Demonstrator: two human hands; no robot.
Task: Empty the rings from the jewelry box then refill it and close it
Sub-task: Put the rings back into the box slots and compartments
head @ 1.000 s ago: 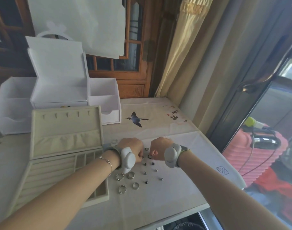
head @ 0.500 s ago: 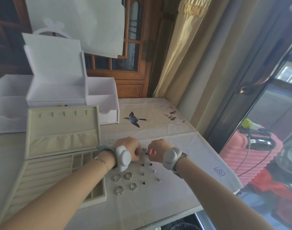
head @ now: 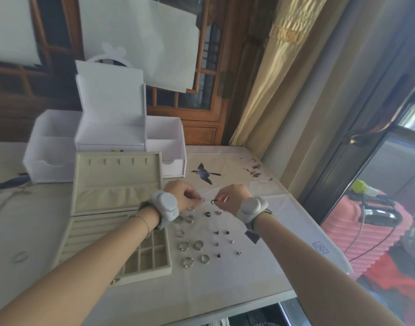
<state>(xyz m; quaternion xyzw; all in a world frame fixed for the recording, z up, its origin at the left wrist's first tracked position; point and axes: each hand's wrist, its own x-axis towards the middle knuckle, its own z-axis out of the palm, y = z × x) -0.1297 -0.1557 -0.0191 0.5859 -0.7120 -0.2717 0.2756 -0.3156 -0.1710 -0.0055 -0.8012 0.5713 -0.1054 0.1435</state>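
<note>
Tablecloth (head: 225, 290): hands now apart, raised.

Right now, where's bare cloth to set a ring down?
Free: near edge of the cloth below the rings; far patch around the bird print. Crowded: between the box and the right hand, rings and studs in rows.

Shiny metal rings (head: 198, 245) lie on a matt cloth-covered table (head: 225, 278); the box (head: 117, 184) looks soft, velvety beige.
</note>
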